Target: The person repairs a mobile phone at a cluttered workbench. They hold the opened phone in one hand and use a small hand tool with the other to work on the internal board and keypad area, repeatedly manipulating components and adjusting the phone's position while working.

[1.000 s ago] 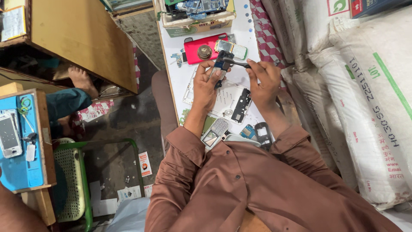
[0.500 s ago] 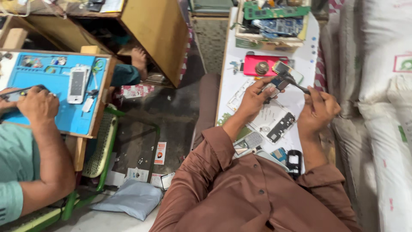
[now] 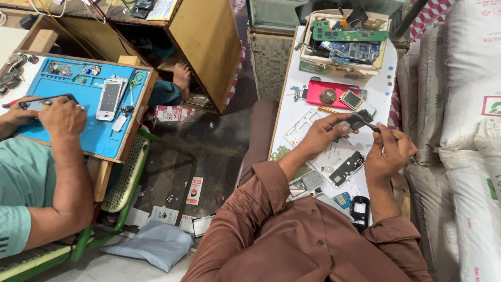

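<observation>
1. Two hands meet above the white worktop (image 3: 389,78), just below the red case (image 3: 326,93).
2. Left hand (image 3: 321,137) is closed on a small dark phone part (image 3: 359,121), pinched between thumb and fingertips and raised clear of the worktop.
3. Right hand (image 3: 390,152) is curled round a thin tool (image 3: 371,126), whose tip touches the part (the tip itself is too small to make out).
4. White frame (image 3: 298,131) lies left of and below the case, partly under the left hand.
5. Black frame (image 3: 346,168) lies further below the case, between the two wrists.
6. Cardboard box (image 3: 345,70) of green and blue circuit boards sits just above the case.
7. Gold-edged phone body (image 3: 354,100) touches the case's right end.
8. Far left of the case, well apart, another person's hands (image 3: 62,117) grip a dark phone (image 3: 44,102) over a blue mat (image 3: 78,112); a white phone (image 3: 109,99) lies on it.
</observation>
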`<state>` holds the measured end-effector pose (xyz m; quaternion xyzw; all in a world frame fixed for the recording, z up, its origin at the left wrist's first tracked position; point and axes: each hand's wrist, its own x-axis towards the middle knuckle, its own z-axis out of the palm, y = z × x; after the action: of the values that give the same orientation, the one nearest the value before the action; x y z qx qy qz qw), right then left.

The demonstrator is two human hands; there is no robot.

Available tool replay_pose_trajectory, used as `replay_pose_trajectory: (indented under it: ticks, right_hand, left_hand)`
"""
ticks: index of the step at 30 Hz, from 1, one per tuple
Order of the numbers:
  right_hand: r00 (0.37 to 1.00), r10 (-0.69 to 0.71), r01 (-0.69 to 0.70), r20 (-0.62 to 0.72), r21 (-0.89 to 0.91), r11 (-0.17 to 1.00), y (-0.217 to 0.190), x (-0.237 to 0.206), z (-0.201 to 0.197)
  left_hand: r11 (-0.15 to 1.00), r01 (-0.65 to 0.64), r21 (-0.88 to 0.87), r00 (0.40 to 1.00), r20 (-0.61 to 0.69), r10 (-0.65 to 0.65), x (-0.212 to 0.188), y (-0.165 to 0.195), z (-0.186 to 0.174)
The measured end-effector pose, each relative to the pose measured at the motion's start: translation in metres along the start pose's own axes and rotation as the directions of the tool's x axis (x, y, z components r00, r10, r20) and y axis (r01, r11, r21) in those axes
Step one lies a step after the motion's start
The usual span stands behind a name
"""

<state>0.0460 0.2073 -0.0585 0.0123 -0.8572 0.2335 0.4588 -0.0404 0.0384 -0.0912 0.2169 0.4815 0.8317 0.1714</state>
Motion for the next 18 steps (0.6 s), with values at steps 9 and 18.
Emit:
replay_pose_trajectory:
  ticks: [9,18]
  right_hand:
    - [0.999,0.036,-0.036,-0.019,0.01,0.999,0.0001,-0.0002,-0.0003]
    - [0.999,0.038,-0.037,-0.037,0.015,0.999,0.0032,-0.003,-0.0006]
  left_hand:
    - [0.999,-0.014,-0.034,1.0,-0.019,0.013,-0.0033,0.0049,0.0019]
    - [0.999,-0.006,-0.043,1.0,-0.012,0.005,-0.005,0.0059,0.0039]
